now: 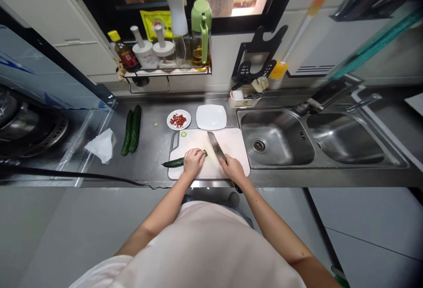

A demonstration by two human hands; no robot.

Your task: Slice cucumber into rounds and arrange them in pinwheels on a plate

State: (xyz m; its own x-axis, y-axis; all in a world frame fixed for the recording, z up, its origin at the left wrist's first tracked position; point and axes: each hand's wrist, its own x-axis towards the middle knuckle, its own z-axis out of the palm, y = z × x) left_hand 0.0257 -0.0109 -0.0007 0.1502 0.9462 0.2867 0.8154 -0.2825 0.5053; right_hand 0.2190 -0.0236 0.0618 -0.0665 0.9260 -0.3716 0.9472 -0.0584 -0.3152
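Note:
On the white cutting board [194, 140] lies a dark green cucumber [174, 163], its left end reaching past the board's edge. My left hand [194, 161] is closed over the cucumber's right part, with the cut end showing just beyond the fingers. My right hand [234, 170] grips a kitchen knife [217, 147] by its handle. The blade points away from me, just right of the cucumber and apart from it. A small pale green cucumber piece [183, 134] rests near the board's handle hole.
Behind the board are a plate of chopped red bits [179, 120] and a white square plate [211, 117]. Two whole cucumbers [131, 130] and a crumpled white tissue [102, 145] lie left. A double sink [280, 138] adjoins the board's right side. Bottles stand on a wall rack [168, 72].

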